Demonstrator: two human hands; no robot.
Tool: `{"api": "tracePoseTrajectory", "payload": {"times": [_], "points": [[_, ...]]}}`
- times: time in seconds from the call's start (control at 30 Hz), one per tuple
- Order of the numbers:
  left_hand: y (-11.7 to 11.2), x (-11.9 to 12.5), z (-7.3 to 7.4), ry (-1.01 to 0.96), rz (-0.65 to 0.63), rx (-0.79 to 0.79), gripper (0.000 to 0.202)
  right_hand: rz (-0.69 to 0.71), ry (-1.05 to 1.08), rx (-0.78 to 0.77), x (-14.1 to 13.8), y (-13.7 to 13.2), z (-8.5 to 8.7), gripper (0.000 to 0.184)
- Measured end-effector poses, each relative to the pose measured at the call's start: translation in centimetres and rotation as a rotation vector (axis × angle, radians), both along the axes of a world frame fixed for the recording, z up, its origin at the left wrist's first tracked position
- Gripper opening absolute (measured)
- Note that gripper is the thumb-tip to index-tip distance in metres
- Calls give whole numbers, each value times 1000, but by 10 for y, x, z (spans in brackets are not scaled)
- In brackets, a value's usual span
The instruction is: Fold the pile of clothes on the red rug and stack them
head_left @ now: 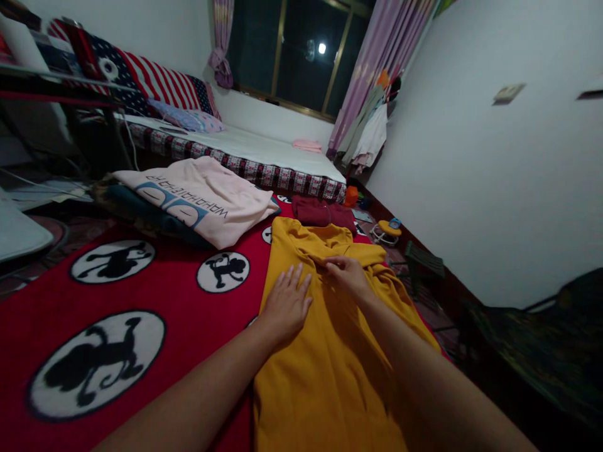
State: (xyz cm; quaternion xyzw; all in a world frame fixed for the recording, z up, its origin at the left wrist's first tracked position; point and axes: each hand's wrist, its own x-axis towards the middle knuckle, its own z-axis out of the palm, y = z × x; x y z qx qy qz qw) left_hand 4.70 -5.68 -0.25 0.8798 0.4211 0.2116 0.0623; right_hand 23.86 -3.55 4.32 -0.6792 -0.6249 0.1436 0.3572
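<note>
A mustard-yellow garment [325,364] lies spread on a red blanket [188,339] printed with black figures in white ovals. Its upper part is creased and partly folded over. My left hand [288,302] rests flat on the garment's left side, fingers spread. My right hand [347,276] pinches the yellow cloth near the upper middle, thumb and fingertips together. Just beyond the garment lies a folded dark red garment [323,213]. A pale pink printed top [207,194] sits on a heap of darker cloth to the left.
At the back, a bed [264,147] with pillows [188,117] stands under the window. A cluttered desk [56,78] is at the far left. Along the right wall are a small green stool [424,258], a yellow round object [390,228] and hanging clothes [370,138].
</note>
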Motion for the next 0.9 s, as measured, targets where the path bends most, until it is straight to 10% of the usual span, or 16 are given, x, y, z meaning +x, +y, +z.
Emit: {"api": "tracePoseTrajectory", "payload": {"times": [0.13, 0.3, 0.53, 0.63, 0.9], "points": [[1, 1, -2, 2, 8, 11, 53, -248, -240, 133, 55, 11, 22, 29], [0, 3, -2, -18, 18, 18, 52, -350, -644, -51, 104, 37, 24, 38], [1, 2, 2, -10, 18, -3, 48, -190, -814, -191, 96, 67, 19, 60], [1, 1, 3, -15, 14, -7, 48, -190, -829, -210, 89, 68, 26, 35], [1, 1, 5, -15, 15, -19, 47, -586, -803, -97, 119, 55, 84, 40]]}}
